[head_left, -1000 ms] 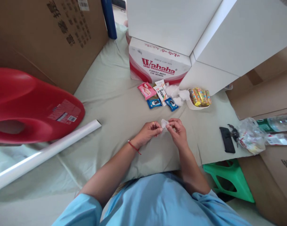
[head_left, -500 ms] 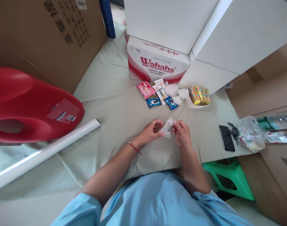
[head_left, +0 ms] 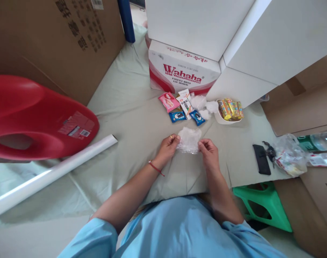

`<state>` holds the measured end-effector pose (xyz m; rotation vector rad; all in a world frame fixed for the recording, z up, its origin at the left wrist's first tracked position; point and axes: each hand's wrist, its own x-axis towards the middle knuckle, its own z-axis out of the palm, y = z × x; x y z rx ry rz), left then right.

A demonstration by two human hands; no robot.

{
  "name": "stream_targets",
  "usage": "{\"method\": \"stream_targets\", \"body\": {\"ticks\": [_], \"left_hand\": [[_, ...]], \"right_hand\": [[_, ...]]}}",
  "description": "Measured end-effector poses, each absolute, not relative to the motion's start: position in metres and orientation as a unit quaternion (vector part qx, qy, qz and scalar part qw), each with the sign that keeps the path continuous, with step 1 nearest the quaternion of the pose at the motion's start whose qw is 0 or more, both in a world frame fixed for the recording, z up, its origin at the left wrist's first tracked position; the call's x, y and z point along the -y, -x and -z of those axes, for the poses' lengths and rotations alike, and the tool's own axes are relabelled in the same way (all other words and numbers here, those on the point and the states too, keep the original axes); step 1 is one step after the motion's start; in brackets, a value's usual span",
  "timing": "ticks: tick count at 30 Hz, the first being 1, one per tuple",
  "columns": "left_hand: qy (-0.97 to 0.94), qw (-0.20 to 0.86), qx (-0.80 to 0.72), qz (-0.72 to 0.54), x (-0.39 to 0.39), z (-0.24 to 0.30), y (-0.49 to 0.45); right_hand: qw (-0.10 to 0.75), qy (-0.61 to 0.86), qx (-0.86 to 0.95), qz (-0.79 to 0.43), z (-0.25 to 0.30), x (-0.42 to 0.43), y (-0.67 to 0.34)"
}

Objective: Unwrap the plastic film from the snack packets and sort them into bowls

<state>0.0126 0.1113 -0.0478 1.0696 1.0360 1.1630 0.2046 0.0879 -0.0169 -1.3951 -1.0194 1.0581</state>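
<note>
A thin clear plastic cover with a crinkled, gathered edge is stretched between my two hands, above the cloth. My left hand pinches its left side, and my right hand pinches its right edge. Just beyond it lie snack packets: a pink packet, a white packet, and two blue packets, one on the left and one on the right. Crumpled white plastic lies beside them. To the right, a white bowl holds several yellow-wrapped snacks.
Behind the packets stands a Wahaha carton against white cabinets. A red plastic object and a white tube are at left. A black phone, a plastic bag and bottles lie at right, above a green stool.
The plastic cover was bunched between my fingers and is now spread out flat. My left hand has shifted slightly left and gone from loosely curled to pinching. The view has tilted slightly.
</note>
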Motion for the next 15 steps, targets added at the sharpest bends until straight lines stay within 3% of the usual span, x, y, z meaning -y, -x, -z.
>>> {"method": "stream_targets", "body": {"ticks": [7, 15], "left_hand": [[-0.445, 0.571, -0.457, -0.517, -0.113, 0.046, -0.013], [-0.678, 0.311, -0.409, -0.526, -0.093, 0.040, -0.012]], "right_hand": [[0.571, 0.539, 0.277, -0.553, 0.016, -0.083, -0.213], [0.575, 0.546, 0.334, -0.508, 0.011, -0.082, -0.207]]}}
